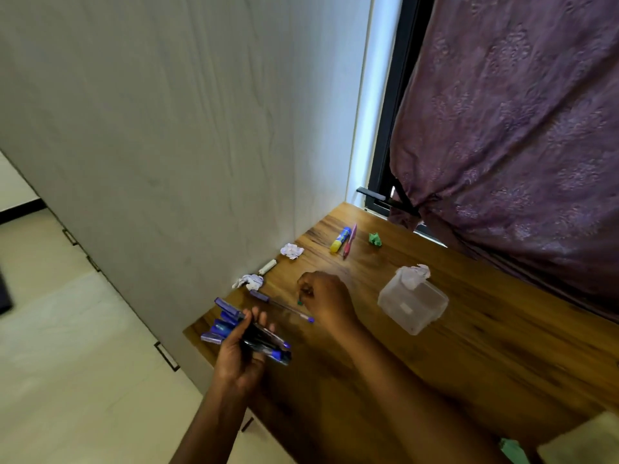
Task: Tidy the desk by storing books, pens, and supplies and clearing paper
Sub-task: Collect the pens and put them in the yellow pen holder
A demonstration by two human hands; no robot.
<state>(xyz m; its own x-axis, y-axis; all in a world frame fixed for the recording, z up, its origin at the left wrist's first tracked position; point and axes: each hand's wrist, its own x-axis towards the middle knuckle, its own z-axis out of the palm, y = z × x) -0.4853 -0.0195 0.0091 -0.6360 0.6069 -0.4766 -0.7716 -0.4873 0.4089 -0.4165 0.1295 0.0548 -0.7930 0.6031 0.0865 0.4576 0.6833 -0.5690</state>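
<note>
My left hand grips a bundle of blue pens above the near left corner of the wooden desk. My right hand is curled over the desk with a small green-tipped item pinched at its fingertips. One blue pen lies flat on the desk just below that hand. Farther back lie a yellow and blue glue stick, a red pen and a small white tube.
Crumpled white paper and another wad lie by the wall, a green paper ball at the back. A clear plastic container with paper in it stands to the right. A purple curtain hangs behind.
</note>
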